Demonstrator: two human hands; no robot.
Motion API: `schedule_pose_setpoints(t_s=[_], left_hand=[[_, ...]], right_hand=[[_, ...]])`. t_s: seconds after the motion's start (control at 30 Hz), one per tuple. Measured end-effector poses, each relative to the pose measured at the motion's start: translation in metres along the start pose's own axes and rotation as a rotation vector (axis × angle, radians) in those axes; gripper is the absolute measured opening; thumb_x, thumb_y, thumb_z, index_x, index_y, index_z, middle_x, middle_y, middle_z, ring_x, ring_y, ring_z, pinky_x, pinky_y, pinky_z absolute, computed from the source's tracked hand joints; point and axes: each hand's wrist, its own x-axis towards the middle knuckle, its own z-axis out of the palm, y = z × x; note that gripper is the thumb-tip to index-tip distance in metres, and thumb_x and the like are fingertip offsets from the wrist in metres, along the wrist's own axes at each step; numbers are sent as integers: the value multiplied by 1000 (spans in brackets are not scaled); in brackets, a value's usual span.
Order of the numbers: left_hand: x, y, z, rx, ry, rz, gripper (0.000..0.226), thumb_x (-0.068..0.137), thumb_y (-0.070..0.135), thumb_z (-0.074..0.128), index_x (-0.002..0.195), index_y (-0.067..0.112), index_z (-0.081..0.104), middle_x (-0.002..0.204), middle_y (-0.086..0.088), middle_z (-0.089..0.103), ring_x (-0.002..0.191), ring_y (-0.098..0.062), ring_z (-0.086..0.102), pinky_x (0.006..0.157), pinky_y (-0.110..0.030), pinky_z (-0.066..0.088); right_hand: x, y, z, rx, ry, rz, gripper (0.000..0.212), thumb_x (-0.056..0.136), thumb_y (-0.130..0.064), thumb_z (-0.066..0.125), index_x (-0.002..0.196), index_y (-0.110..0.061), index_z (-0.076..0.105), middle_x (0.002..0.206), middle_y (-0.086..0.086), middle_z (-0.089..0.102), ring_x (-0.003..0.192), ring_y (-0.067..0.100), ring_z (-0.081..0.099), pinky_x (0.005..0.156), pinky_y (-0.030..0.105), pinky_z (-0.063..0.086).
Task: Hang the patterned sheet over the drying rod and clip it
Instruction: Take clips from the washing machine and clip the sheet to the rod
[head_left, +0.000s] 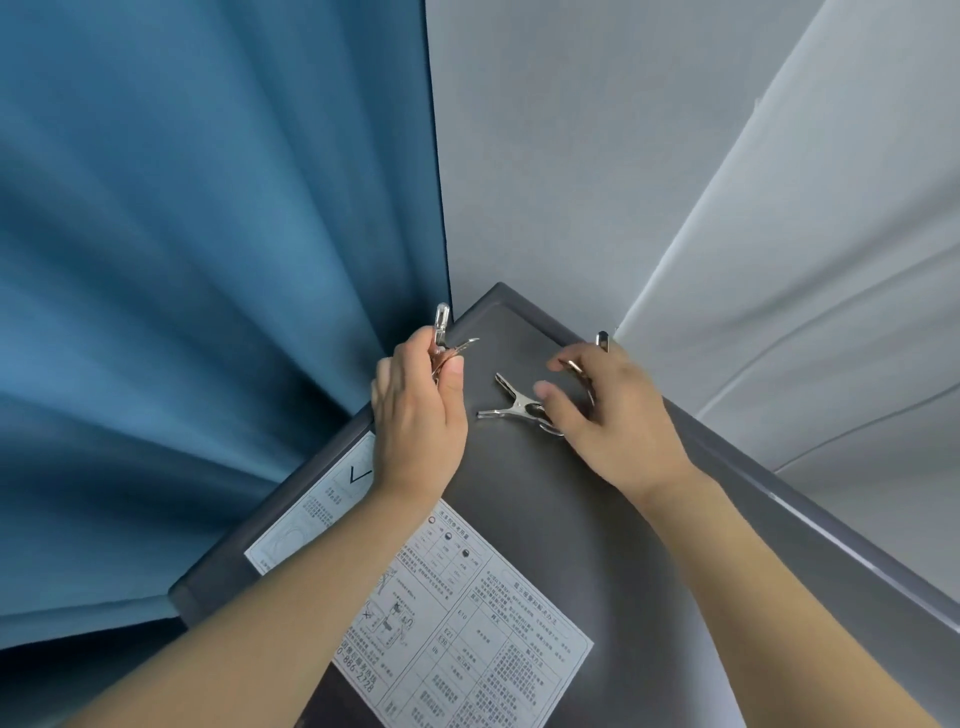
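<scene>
Near the far corner of the grey machine top (519, 519), the left hand (415, 415) pinches a metal clip (447, 343) between curled fingers and thumb. The right hand (608, 415) curls round a second clip (597, 345), its fingertips touching a third clip (514, 405) lying on the top. The sheet is out of view.

Blue curtain (208, 260), silver clip (511, 405)

Curtain (208, 260) left, wall (545, 156) behind; top (545, 509) open.

shiny metal clip (511, 405), matt cloth curtain (208, 234)
</scene>
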Motion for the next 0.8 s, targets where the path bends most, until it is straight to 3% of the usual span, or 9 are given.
schedule_pose_setpoints(t_s=[0.07,0.17,0.23,0.3,0.43,0.57,0.67,0.73,0.8], left_hand=[[1,-1,-1,-30,18,-26,45,99,40,35,131,12,48,115,-1,60,102,-18,44,91,-38,39],[2,-4,-2,-72,70,-85,47,97,41,33,129,10,50,113,-2,61,103,-20,44,94,-33,31],[3,-4,-2,-73,86,-95,48,97,40,31,126,8,50,112,-4,61,103,-24,46,95,-33,30],[3,-5,-2,-71,90,-84,46,98,38,31,124,6,51,111,-5,61,102,-25,46,94,-33,30],[3,-5,-1,-103,82,-84,39,99,31,36,123,4,51,111,-6,60,100,-20,44,91,-28,29],[2,-4,-2,-130,74,-94,37,99,27,38,126,4,50,109,-7,60,99,-25,48,93,-36,34],[3,-6,-2,-150,54,-81,43,99,35,35,127,6,49,108,-6,61,99,-27,51,93,-34,33],[3,-6,-2,-146,54,-41,50,97,44,36,129,8,49,109,-6,63,100,-27,53,93,-30,31],[3,-6,-3,-142,41,-23,52,95,49,39,132,14,49,114,-4,64,102,-26,53,95,-32,31]], right_hand=[[5,-7,-2,-197,-155,-72,52,79,-62,62,112,-22,61,97,-7,56,85,17,57,76,28,42],[7,-8,3,-343,-327,-52,67,71,-68,67,120,-24,58,109,-4,57,96,20,58,86,30,39],[8,-6,9,-375,-300,-76,59,74,-66,67,111,-21,59,103,-2,57,94,23,57,86,34,41],[7,-4,16,-432,-229,-154,48,80,-61,64,95,-16,56,89,0,53,82,27,56,78,37,44],[3,-8,24,-473,-194,-199,34,89,-47,58,92,-13,54,86,3,48,78,29,53,71,35,41],[-5,-13,20,-400,-213,-69,24,83,-37,54,83,-14,45,78,-2,46,76,29,52,65,33,39],[-10,-19,13,-274,-199,97,19,83,-31,56,80,-21,41,75,-6,48,70,21,48,59,33,38],[-14,-23,9,-178,-192,208,26,84,-28,57,73,-28,33,72,-10,45,64,11,44,54,28,31],[-17,-28,7,-92,-177,309,29,83,-25,58,71,-25,32,69,-8,44,61,10,41,52,27,28]])
